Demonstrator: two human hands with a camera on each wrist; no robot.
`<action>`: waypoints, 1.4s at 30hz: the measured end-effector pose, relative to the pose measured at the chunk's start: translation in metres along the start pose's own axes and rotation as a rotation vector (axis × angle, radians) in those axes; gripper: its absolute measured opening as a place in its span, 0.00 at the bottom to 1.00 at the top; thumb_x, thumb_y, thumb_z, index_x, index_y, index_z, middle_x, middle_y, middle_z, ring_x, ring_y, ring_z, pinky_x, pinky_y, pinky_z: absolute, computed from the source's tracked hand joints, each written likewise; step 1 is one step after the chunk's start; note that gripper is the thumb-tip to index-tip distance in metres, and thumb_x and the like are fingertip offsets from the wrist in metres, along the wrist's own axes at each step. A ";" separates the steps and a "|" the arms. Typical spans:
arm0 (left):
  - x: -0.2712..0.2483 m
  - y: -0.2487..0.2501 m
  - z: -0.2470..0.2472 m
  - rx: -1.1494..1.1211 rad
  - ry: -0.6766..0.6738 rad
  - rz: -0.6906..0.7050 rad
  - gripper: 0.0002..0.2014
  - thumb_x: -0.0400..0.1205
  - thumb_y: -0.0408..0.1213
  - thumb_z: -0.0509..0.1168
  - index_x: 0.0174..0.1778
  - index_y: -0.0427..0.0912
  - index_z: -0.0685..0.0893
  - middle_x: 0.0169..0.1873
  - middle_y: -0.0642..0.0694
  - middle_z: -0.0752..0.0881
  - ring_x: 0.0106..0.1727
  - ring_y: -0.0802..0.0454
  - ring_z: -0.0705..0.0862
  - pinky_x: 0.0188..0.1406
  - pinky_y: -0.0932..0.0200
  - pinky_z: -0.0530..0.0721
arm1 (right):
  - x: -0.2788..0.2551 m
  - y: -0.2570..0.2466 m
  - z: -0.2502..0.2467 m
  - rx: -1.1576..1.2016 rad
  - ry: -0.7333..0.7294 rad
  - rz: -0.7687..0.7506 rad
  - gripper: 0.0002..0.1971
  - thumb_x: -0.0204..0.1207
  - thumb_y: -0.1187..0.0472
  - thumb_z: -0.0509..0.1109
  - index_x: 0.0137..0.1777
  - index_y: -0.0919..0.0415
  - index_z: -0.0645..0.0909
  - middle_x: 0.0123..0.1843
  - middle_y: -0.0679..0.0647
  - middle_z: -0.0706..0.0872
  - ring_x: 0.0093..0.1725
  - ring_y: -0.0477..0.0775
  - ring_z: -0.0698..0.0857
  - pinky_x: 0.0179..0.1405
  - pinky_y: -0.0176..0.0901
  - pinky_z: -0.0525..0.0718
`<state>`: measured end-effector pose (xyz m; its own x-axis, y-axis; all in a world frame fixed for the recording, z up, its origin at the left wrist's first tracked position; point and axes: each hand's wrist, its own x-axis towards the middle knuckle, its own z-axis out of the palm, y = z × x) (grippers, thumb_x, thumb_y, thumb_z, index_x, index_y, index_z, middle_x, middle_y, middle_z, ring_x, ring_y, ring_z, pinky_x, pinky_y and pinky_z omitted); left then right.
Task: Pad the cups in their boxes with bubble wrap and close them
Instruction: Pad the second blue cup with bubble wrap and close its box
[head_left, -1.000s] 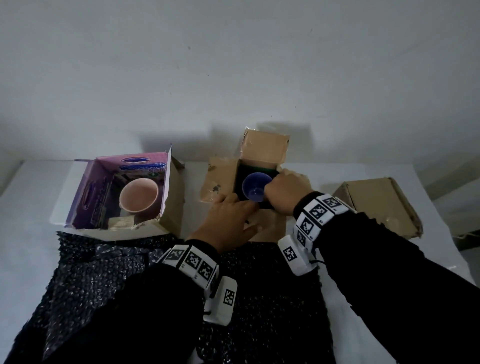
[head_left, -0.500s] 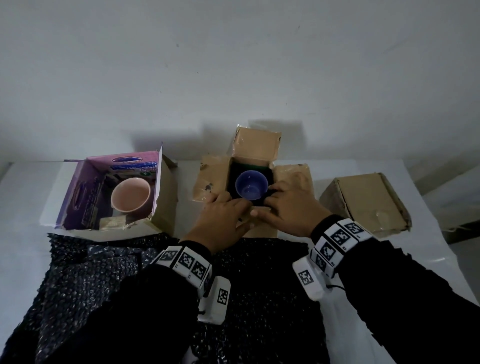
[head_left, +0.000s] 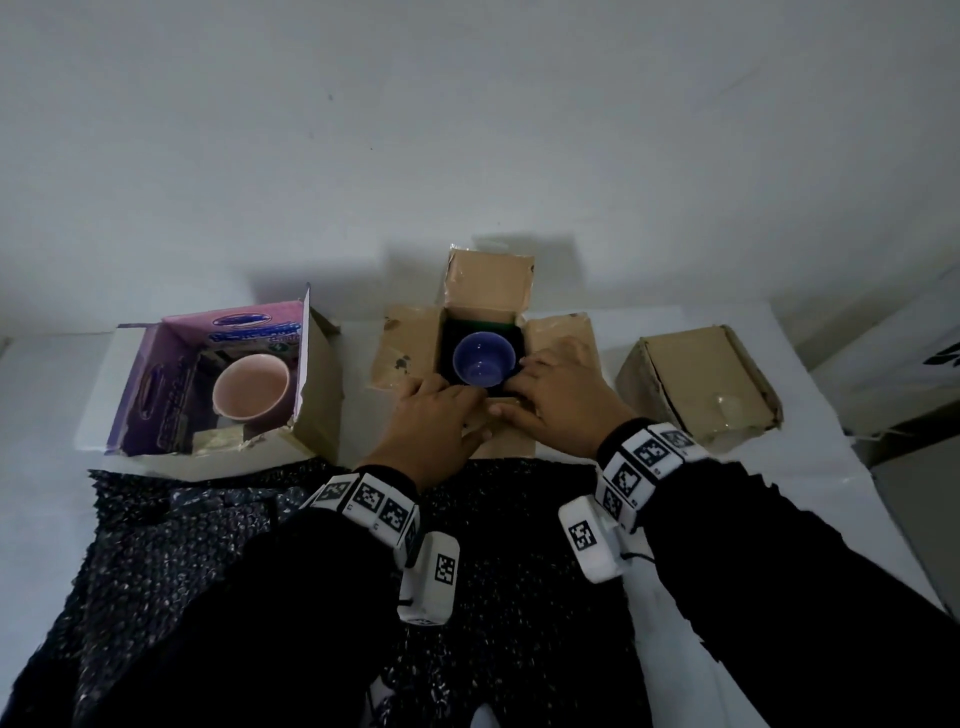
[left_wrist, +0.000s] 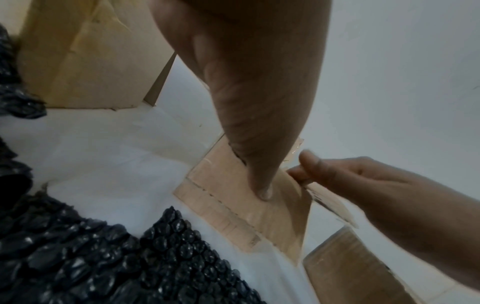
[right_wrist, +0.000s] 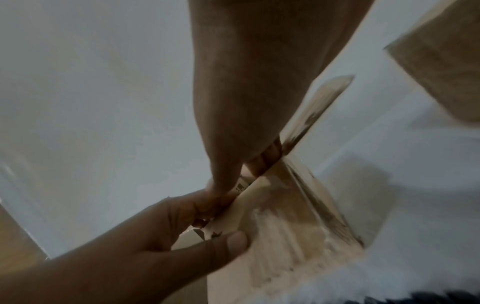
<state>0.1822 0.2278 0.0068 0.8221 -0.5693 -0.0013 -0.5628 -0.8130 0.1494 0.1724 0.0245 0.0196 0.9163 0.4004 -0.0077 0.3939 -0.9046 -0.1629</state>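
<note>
The middle brown box (head_left: 410, 353) stands with its flaps spread, and a blue cup (head_left: 483, 359) sits upright inside on dark padding. Both hands are at its near flap (left_wrist: 233, 205). My left hand (head_left: 457, 405) pinches the flap, thumb on its outer face (right_wrist: 233, 240) and fingers curled over the edge. My right hand (head_left: 511, 402) grips the same edge just to the right (left_wrist: 303, 170). A pink cup (head_left: 251, 387) sits in the open purple box (head_left: 311, 384) on the left. A black bubble wrap sheet (head_left: 208, 545) lies in front, under my forearms.
A shut brown box (head_left: 701, 387) stands to the right on the white table (head_left: 47, 395). A white wall rises right behind the boxes. The table's right edge (head_left: 878, 499) drops off beside the shut box.
My right hand has come off the blue cup's side of the box and moved down to the near flap, beside my left hand. Both hands now hold that flap.
</note>
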 end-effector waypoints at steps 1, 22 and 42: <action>-0.003 0.003 -0.001 -0.015 0.007 0.007 0.23 0.82 0.55 0.61 0.72 0.53 0.74 0.68 0.53 0.81 0.68 0.48 0.75 0.68 0.48 0.65 | -0.009 0.000 0.002 0.050 0.086 -0.004 0.28 0.79 0.34 0.49 0.53 0.50 0.85 0.52 0.47 0.87 0.58 0.53 0.80 0.64 0.55 0.70; -0.128 0.039 0.016 -0.573 -0.099 -0.111 0.11 0.79 0.51 0.70 0.51 0.51 0.82 0.37 0.52 0.87 0.38 0.56 0.85 0.37 0.59 0.82 | -0.132 -0.063 0.006 0.940 0.141 0.466 0.04 0.78 0.59 0.72 0.48 0.54 0.79 0.41 0.48 0.87 0.42 0.46 0.86 0.42 0.40 0.79; -0.078 0.085 -0.060 -1.846 0.048 -0.480 0.13 0.88 0.38 0.59 0.63 0.39 0.82 0.57 0.35 0.88 0.54 0.42 0.89 0.52 0.50 0.85 | -0.118 -0.085 -0.022 0.957 0.387 0.203 0.17 0.72 0.37 0.69 0.54 0.43 0.89 0.77 0.43 0.68 0.79 0.43 0.63 0.80 0.35 0.57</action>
<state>0.0757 0.2103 0.0790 0.8783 -0.3382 -0.3379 0.4333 0.2645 0.8616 0.0323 0.0506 0.0564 0.9857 0.0275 0.1663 0.1638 -0.3885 -0.9068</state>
